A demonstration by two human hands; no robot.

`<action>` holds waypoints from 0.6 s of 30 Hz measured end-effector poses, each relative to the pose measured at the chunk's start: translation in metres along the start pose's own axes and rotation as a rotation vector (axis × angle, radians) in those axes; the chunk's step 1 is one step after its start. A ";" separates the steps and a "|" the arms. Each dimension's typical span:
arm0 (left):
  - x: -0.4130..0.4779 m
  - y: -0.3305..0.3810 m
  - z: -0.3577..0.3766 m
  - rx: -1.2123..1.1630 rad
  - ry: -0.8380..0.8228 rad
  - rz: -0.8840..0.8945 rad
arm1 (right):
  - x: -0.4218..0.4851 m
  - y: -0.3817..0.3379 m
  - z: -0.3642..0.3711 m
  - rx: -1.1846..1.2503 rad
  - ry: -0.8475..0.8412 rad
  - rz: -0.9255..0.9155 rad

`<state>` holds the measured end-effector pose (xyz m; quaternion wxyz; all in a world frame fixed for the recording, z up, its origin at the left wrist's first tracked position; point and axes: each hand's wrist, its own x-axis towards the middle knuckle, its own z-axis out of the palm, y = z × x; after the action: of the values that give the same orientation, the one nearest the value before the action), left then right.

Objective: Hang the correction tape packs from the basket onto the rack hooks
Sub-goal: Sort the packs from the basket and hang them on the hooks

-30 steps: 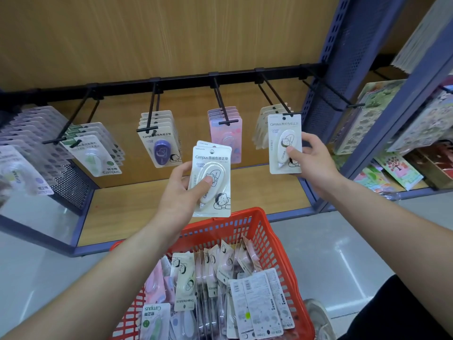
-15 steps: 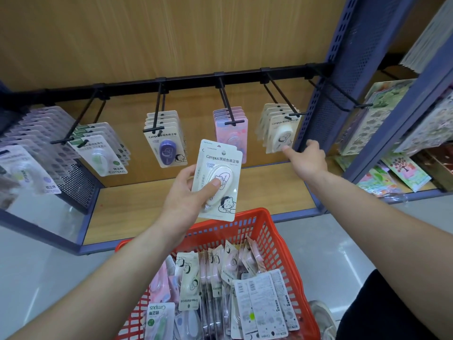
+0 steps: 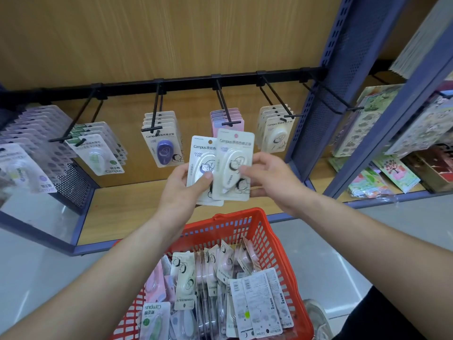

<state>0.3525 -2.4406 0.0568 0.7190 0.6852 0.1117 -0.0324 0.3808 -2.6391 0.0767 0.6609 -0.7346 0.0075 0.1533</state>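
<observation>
Two cream correction tape packs are held up in front of the rack. My left hand [image 3: 182,190] grips the rear pack [image 3: 199,160] with its thumb on the front. My right hand [image 3: 269,179] pinches the front pack [image 3: 234,165], which overlaps the rear one. Below them the red basket [image 3: 267,231] holds several more packs [image 3: 218,285]. The black rail [image 3: 186,83] carries hooks with hung packs: green [image 3: 98,153], purple [image 3: 163,146], pink [image 3: 228,120] and cream [image 3: 275,131]. One hook at the far right [image 3: 343,107] is bare.
A blue perforated upright [image 3: 326,94] stands right of the cream hook. Sticker sheets and cards [image 3: 392,168] fill the shelves further right. More hung packs [image 3: 27,148] and a black mesh panel [image 3: 71,185] are at the left. A wooden shelf board [image 3: 127,204] lies under the hooks.
My right hand let go of a cream pack on its hook, drew back from the rack, and took hold of the front pack in my left hand.
</observation>
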 end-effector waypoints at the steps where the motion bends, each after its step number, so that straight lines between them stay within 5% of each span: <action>1: 0.001 -0.001 -0.001 0.025 0.007 0.002 | 0.002 0.001 -0.008 0.003 0.041 0.001; 7: 0.003 -0.002 -0.001 0.094 -0.033 0.014 | 0.026 0.020 -0.072 -0.003 0.351 -0.003; 18: 0.000 -0.007 0.002 0.154 -0.060 0.008 | 0.047 0.027 -0.093 -0.090 0.383 -0.062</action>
<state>0.3518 -2.4428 0.0499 0.6674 0.7376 0.0843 -0.0585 0.4398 -2.7238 0.0464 0.6183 -0.7790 0.1036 -0.0098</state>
